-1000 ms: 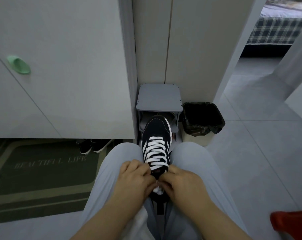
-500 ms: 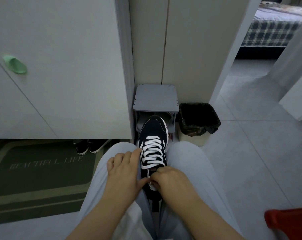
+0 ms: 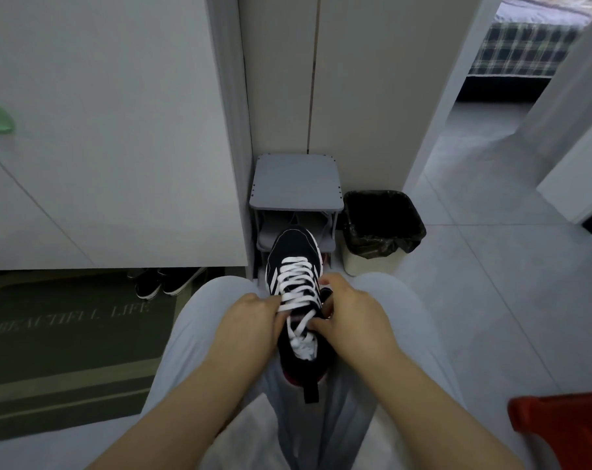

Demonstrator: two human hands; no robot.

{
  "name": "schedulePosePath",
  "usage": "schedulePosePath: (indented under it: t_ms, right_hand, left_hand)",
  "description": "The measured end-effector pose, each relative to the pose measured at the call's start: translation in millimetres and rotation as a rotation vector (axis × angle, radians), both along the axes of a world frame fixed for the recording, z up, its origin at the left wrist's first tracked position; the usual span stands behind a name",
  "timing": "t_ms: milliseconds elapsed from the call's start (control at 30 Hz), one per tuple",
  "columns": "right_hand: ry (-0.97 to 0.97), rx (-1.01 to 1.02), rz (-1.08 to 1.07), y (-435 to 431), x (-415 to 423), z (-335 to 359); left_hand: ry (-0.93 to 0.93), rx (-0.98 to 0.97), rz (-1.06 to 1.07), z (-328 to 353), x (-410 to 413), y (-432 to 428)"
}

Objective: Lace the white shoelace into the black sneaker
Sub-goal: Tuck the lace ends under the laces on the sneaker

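The sneaker (image 3: 293, 247) lies between the person's knees, toe pointing far toward a grey shelf (image 3: 296, 181), heel near on the pale trousers (image 3: 199, 334). The white lace (image 3: 296, 283) crosses in rows down the front of the sneaker and ends in a loose bunch over the tongue, between the two hands. The left hand (image 3: 250, 320) sits at the sneaker's left side, fingers curled, pinching a stretch of lace at the eyelets. The right hand (image 3: 352, 313) is curled round the sneaker's right side at the collar, its thumb lying beside the bunched lace; whether it also pinches the lace cannot be told. Right of the shelf stands a bin (image 3: 382, 228) with a black liner. To the left, a dark green mat (image 3: 67, 334) lies on the floor, and a pair of shoes (image 3: 165, 281) sits under a white cabinet (image 3: 101, 130). A red object (image 3: 566, 432) shows at the near right edge.
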State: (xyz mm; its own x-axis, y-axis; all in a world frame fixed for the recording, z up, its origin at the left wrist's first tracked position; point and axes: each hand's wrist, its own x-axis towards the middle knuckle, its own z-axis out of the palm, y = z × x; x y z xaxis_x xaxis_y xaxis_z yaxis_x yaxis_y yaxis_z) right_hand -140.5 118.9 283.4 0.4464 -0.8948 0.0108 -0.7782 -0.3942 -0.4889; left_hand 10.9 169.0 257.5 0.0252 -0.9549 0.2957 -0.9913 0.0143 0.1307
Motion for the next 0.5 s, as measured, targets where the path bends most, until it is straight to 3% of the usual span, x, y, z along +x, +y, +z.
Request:
schedulePosePath:
  t_ms: [100, 167, 367, 433, 500]
  right_hand:
    - [-0.035, 0.207, -0.06, -24, 6, -3]
    - [-0.076, 0.339, -0.078, -42, 9, -12]
    - [-0.539, 0.731, -0.387, -100, 7, -80]
    - [-0.554, 0.754, -0.523, -116, 2, -115]
    - [-0.44, 0.773, -0.597, -126, -3, -157]
  left_hand:
    - [0.159, 0.151, 0.039, 7, 7, -27]
    - [0.145, 0.225, 0.037, 3, 14, -49]
    - [0.16, 0.541, 0.095, -63, 40, -110]
    - [0.172, 0.645, 0.131, -102, 44, -121]
    - [0.17, 0.724, 0.155, -141, 47, -128]
